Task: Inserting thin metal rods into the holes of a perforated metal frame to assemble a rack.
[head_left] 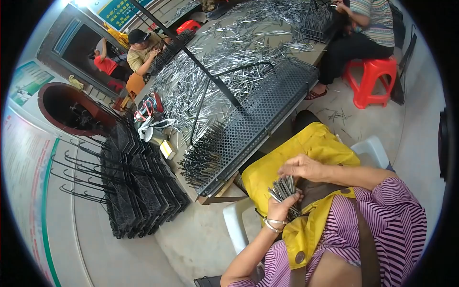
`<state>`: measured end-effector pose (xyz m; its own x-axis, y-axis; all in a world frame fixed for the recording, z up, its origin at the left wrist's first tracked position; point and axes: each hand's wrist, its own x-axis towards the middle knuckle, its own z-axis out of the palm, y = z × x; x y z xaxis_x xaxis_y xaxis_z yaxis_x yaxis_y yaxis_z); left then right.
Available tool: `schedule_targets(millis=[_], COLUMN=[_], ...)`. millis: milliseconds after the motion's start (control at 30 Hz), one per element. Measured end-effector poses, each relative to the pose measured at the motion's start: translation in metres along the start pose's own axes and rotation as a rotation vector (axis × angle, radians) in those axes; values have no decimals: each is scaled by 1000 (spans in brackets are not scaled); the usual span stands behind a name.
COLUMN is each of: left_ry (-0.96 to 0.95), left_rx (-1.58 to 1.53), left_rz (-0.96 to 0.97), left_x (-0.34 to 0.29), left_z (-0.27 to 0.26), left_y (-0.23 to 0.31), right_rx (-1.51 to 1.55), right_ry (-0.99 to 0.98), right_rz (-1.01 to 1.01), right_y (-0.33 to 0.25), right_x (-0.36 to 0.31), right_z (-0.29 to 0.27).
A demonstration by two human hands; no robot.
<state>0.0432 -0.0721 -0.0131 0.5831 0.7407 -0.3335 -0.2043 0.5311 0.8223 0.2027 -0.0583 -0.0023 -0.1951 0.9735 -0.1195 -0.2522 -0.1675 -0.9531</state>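
My left hand [279,206] is closed round a bundle of thin grey metal rods [283,188] above my lap. Just over the rods' upper ends is my right hand [304,168], its fingers bent and drawn together; whether they pinch a rod is too small to see. In front of me, a black perforated rack [267,103] with a tall bar handle lies tilted on the table edge. Dark-tipped rods [203,155] stand packed in the holes at its left end, while the holes to the right show bare.
Loose shiny rods [191,91] cover the table behind the rack. Scissors [146,111] and a small yellow box [167,149] sit at its left side. Stacked black racks [138,186] with hooked handles stand on the floor at left. Co-workers sit around, one on a red stool [372,81].
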Motion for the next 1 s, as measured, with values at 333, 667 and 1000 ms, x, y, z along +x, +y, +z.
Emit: schedule_targets(millis=[333, 667, 1000], left_ry=[111, 329, 272], left_rx=[-23, -238, -221], left_rz=[-72, -28, -20], left_x=[-4, 3, 4], left_z=[9, -12, -17], left_y=[-2, 24, 26], right_rx=[90, 99, -186], right_ry=[21, 24, 45], right_rz=[-12, -13, -56], right_y=[17, 6, 1], right_x=[-11, 6, 28], right_z=[5, 1, 19])
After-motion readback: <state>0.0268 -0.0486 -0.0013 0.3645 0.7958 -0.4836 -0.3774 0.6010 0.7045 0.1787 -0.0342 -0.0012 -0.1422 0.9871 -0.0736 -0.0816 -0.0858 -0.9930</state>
